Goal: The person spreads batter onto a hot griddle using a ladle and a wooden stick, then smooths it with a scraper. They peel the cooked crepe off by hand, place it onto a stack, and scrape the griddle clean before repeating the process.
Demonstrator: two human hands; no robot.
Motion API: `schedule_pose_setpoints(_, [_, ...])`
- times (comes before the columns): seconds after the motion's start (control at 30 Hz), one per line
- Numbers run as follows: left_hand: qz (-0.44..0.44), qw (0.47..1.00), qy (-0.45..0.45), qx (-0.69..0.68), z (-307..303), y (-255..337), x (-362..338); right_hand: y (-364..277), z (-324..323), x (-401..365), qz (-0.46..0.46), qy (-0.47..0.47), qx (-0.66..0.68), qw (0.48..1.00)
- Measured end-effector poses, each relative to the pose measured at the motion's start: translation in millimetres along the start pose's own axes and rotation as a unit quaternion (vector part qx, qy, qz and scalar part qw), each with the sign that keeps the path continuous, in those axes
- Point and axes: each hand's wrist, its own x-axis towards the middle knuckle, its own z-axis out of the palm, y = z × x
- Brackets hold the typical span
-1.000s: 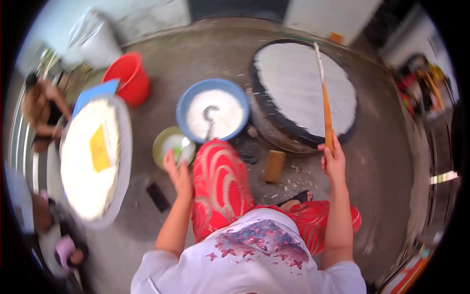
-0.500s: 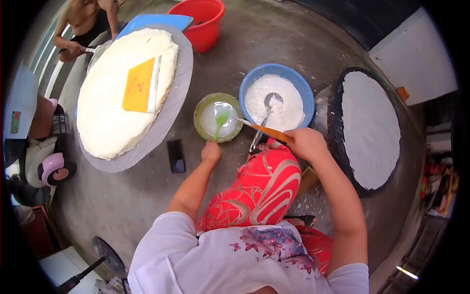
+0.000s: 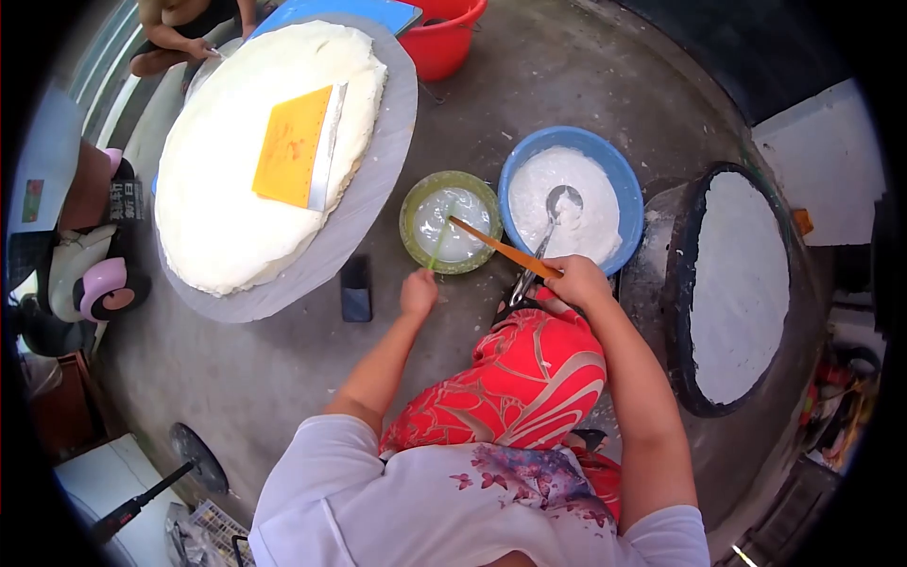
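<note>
My left hand [image 3: 419,293] is closed round the handle of a green spatula [image 3: 440,244], which is turned edge-on with its head in the olive-green bowl [image 3: 408,227] of cloudy liquid. In my right hand [image 3: 579,281] is a flat orange-brown wooden stick [image 3: 516,255]. The stick's far end reaches over the bowl and meets the green spatula in this view. Close by on the right stands a blue basin [image 3: 631,194] of thick white batter [image 3: 597,225], with a metal ladle [image 3: 551,225] resting in it.
On the left, a tall pile of thin pale sheets [image 3: 217,198] lies on a round grey board [image 3: 383,189], topped by a yellow scraper [image 3: 291,151]. A black-rimmed round griddle [image 3: 742,293] holds a whitish layer. A phone [image 3: 356,291], red tub [image 3: 442,47] and another person [image 3: 175,36] are nearby.
The view has shifted, so most things sit differently in it. The green spatula has turned from face-on to edge-on, and the stick's tip has come against it over the bowl.
</note>
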Motion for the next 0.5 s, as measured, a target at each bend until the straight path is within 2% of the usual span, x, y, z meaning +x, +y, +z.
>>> schedule_pose_setpoints(0.07, [-0.025,0.999,-0.008,0.029,1,-8,20,0,2,-4,0.003,0.000,0.006,1.000])
schedule_pose_setpoints(0.17, [-0.012,1.000,-0.005,0.007,-5,6,4,-1,4,-4,-0.047,0.029,-0.042,0.998])
schedule_pose_setpoints(0.23, [0.002,1.000,-0.011,-0.007,-8,18,-17,-3,7,-2,-0.088,0.024,-0.184,0.979])
schedule_pose_setpoints(0.27, [0.024,0.999,-0.018,-0.026,-7,24,-30,0,11,0,-0.088,0.024,-0.182,0.979])
schedule_pose_setpoints(0.33, [0.042,0.998,-0.029,-0.042,-2,15,-34,9,26,1,-0.157,0.149,-0.189,0.958])
schedule_pose_setpoints(0.4, [0.007,0.999,0.019,-0.043,14,-8,-11,11,28,-3,-0.138,0.136,-0.178,0.965])
schedule_pose_setpoints(0.5, [-0.023,1.000,0.001,-0.005,8,-16,11,24,25,-13,-0.099,0.110,-0.140,0.979])
